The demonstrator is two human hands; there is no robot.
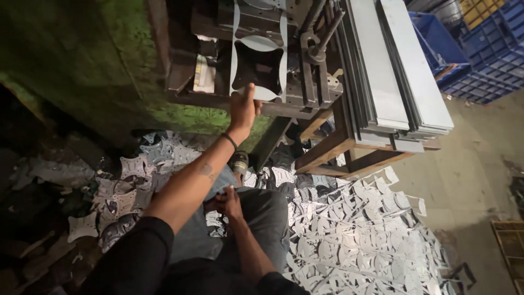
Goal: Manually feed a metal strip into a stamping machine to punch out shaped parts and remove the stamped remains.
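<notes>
While the punched sheet-metal strip is pinched at its lower edge by the left hand, the right hand is rested loosely closed, empty, on the knee; many scrap offcuts are piled below, and blank strips are stacked unfed.

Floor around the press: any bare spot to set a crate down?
Bare concrete floor lies right of the wooden stand, below the blue crates. Metal scrap cutouts crowd everything around the knees. Left hand touches the punched strip.
</notes>
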